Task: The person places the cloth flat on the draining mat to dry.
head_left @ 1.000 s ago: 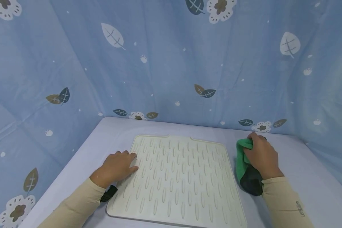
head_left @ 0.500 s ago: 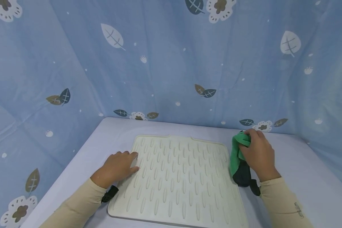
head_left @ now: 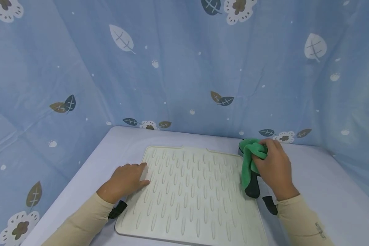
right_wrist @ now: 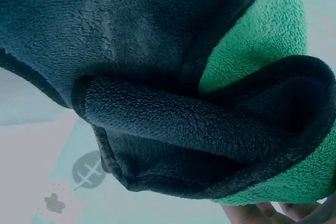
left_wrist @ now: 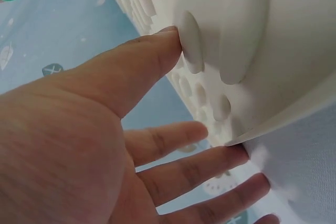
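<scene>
A cream drying mat [head_left: 190, 194] with rows of raised oval ridges lies on the table. At its left edge rests my left hand [head_left: 124, 182], fingers spread and fairly straight. In the left wrist view the thumb [left_wrist: 170, 43] touches a ridge while other fingers reach past the mat's rim. My right hand [head_left: 273, 167] grips a bunched plush cleaning cloth [head_left: 249, 153], green on one face and dark grey on the other. The cloth hangs over the mat's upper right corner and right edge. Its dark folds [right_wrist: 173, 119] fill the right wrist view, hiding most of the fingers.
A white cover [head_left: 326, 177] spreads over the table. Blue curtains [head_left: 184, 68] printed with leaves and flowers stand behind and at both sides. Black straps [head_left: 117, 209] sit under the wrists.
My right hand has shifted left with the cloth, from beside the mat to over its right edge. My left hand has stayed in place on the mat's left side.
</scene>
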`<act>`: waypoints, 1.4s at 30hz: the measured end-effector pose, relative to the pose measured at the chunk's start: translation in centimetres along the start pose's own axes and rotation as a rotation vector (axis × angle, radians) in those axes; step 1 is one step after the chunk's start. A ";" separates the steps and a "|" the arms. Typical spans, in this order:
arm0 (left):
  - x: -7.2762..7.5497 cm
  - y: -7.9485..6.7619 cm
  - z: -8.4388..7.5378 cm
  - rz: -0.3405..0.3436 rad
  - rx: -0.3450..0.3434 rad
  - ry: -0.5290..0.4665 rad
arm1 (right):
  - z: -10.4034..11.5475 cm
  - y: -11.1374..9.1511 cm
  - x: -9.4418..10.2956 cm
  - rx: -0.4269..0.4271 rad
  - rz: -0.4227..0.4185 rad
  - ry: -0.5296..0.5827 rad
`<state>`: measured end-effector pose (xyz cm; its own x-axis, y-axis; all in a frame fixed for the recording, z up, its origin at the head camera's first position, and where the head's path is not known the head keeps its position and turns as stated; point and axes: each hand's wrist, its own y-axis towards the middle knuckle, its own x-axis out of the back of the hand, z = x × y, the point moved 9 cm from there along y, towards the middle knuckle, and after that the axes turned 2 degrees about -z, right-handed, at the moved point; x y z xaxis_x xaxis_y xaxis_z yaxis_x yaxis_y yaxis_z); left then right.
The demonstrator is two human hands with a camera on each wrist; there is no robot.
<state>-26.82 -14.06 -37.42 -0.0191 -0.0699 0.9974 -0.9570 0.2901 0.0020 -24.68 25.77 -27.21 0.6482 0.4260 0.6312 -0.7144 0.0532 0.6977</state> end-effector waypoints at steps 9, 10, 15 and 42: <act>0.0 -0.1 0.0 0.005 -0.013 0.010 | 2.6 -0.2 0.2 0.071 -0.055 0.095; 0.0 -0.1 0.0 0.006 -0.012 0.012 | 2.9 -0.2 0.2 0.078 -0.059 0.108; -0.3 0.0 -0.1 0.004 -0.016 0.008 | 4.5 -0.1 -0.2 0.116 -0.049 0.140; -0.3 0.1 0.1 -0.015 -0.020 0.022 | 10.9 0.7 -6.2 0.142 0.072 0.259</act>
<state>-26.96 -14.10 -37.69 0.0014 -0.0531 0.9986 -0.9511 0.3083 0.0177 -26.35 13.33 -26.97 0.4950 0.6415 0.5860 -0.7002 -0.1048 0.7062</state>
